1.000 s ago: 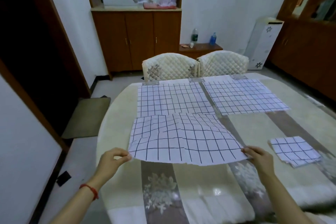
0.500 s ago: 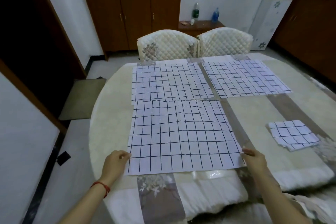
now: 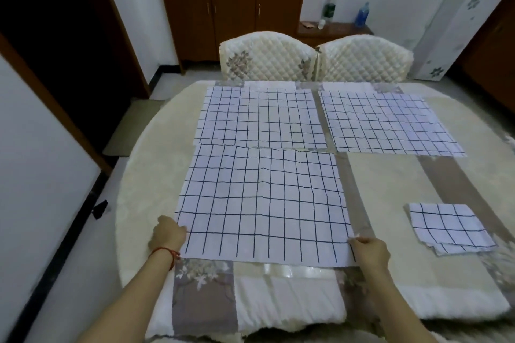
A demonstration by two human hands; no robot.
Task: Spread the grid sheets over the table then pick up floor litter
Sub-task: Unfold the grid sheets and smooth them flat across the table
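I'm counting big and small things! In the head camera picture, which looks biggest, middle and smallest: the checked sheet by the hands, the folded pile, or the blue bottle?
1. Near grid sheet, largest.
2. Folded pile, middle.
3. Blue bottle, smallest, though it stands far off, so its real size is unsure.

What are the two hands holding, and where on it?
Both hold the near white cloth sheet with dark grid lines, lying flat: the left hand at its near-left edge, the right hand pinching its near-right corner.

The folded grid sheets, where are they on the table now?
In the head view, the folded grid sheets lie on the table to the right of the right hand, apart from the near spread sheet.
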